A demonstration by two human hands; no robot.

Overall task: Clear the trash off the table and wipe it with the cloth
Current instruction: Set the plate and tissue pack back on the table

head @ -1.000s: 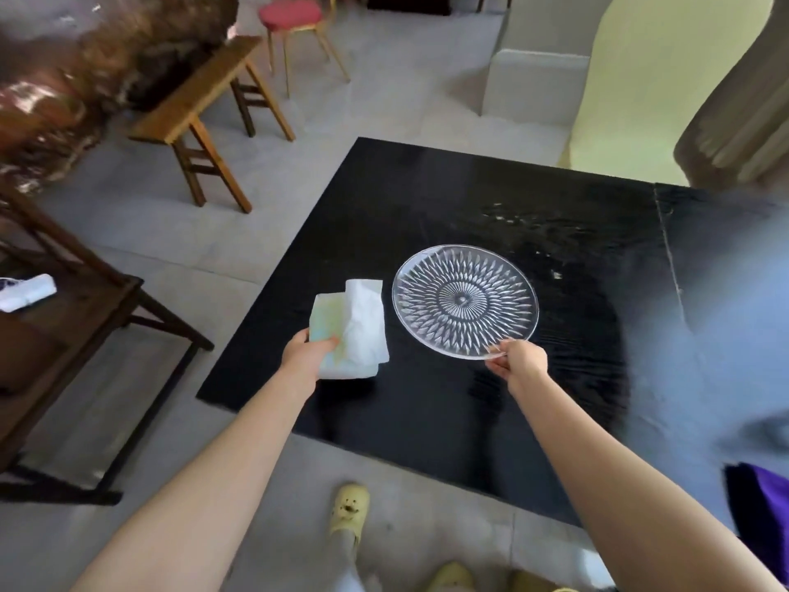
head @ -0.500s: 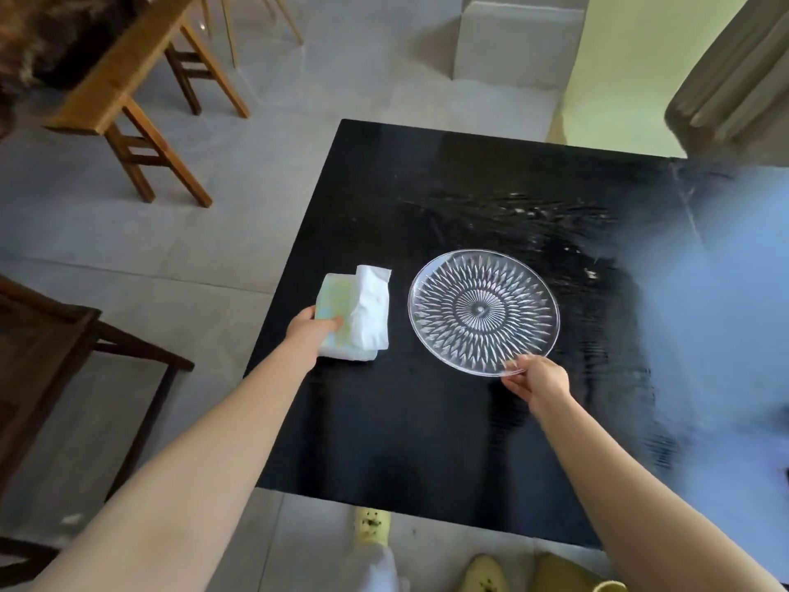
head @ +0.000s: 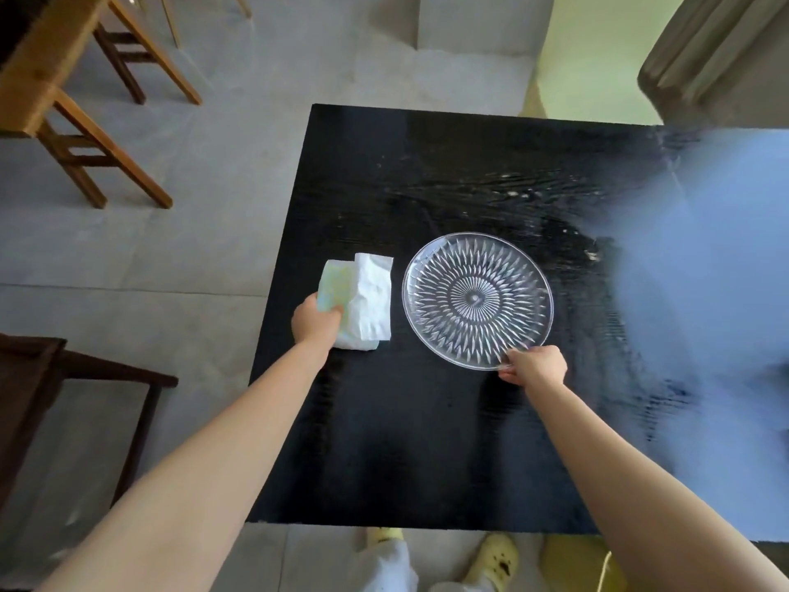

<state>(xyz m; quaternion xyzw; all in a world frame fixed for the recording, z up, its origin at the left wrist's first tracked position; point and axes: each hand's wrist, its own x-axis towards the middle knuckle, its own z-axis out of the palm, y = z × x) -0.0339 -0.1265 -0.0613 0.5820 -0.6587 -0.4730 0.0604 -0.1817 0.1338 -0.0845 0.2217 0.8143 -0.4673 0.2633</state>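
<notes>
A black table (head: 405,442) fills the middle of the view. On it lies a clear patterned glass plate (head: 477,299). My right hand (head: 533,369) pinches the plate's near rim. A folded white and pale green cloth (head: 365,301) lies flat on the table left of the plate, close to the left edge. My left hand (head: 318,320) presses on the cloth's near left corner and grips it. Small pale crumbs (head: 591,255) and smears lie on the tabletop beyond and right of the plate.
A light wooden bench (head: 64,100) stands on the grey floor at the upper left. A dark wooden frame (head: 64,378) sits at the left. A grey cushioned seat (head: 721,57) is at the top right. My feet in yellow slippers (head: 491,557) show under the near edge.
The view has shifted closer over the table. Both hands keep their holds; the plate and cloth sit slightly further in from the near edge than before.
</notes>
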